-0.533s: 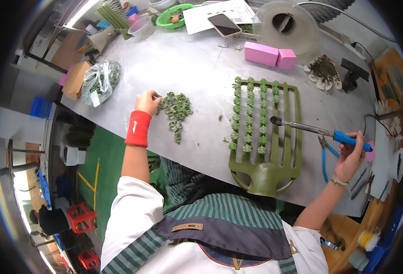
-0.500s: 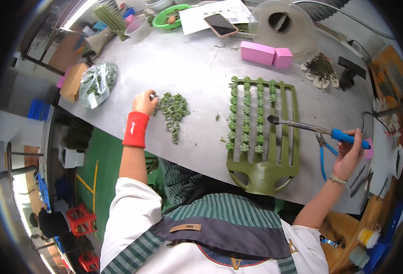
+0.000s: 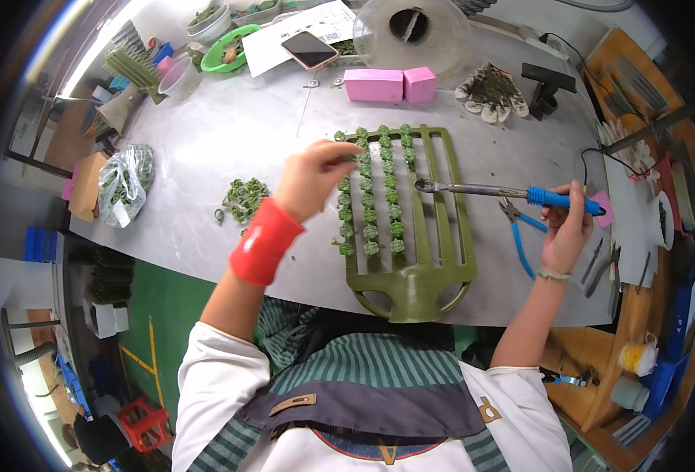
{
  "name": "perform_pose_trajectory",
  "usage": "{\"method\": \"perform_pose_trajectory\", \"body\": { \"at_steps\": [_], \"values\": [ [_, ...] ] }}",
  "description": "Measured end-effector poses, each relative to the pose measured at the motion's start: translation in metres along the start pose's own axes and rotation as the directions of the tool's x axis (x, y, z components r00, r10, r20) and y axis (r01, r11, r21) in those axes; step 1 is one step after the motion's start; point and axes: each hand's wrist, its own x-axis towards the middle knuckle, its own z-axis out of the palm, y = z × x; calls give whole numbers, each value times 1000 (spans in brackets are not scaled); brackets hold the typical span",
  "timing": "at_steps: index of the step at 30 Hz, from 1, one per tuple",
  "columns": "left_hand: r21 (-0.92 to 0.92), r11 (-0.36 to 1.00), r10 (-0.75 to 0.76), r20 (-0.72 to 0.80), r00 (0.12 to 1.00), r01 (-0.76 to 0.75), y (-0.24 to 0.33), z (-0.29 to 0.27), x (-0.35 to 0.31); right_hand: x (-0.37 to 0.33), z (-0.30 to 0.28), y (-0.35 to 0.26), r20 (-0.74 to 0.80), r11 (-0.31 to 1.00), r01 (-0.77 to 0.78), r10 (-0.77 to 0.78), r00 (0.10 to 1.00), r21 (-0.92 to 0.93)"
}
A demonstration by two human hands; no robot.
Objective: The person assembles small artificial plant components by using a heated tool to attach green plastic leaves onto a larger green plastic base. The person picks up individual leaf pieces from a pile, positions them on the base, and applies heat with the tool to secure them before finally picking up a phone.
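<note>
My left hand [image 3: 310,179], with a red wristband, hangs over the left edge of an olive-green slatted plastic frame [image 3: 410,283]. Its thumb and fingertips are pinched together, slightly blurred; what they hold, if anything, does not show. Rows of small green rosettes [image 3: 369,197] line the frame's left slats, while the right slats are bare. My right hand [image 3: 566,230] grips the blue handle of a metal-shafted tool [image 3: 485,189], whose rounded dark tip hovers over the middle slats. Left of the frame lies a loose heap of green rosettes [image 3: 243,199], partly behind my left forearm.
Blue-handled pliers [image 3: 519,236] lie between frame and right hand. Pink blocks [image 3: 373,85], a phone [image 3: 310,49] and a soiled glove [image 3: 493,93] stand or lie farther back. A plastic bag of greenery [image 3: 125,186] sits at left. A black stand [image 3: 547,86] is back right.
My left hand has moved right, from the rosette heap to the frame's left rows. My right hand still holds the tool over the slats. The whole view has shifted.
</note>
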Motion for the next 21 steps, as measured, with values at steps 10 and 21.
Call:
{"method": "perform_pose_trajectory", "body": {
  "at_steps": [10, 21],
  "values": [
    [482, 844, 280, -18, 960, -237, -1, 86, 33, 3, 5, 27, 24, 996, -20, 17, 1000, 90],
    [537, 797, 293, 58, 954, -277, -3, 81, 34, 3, -12, 9, -41, 1000, 13, -13, 999, -12]
  ]
}}
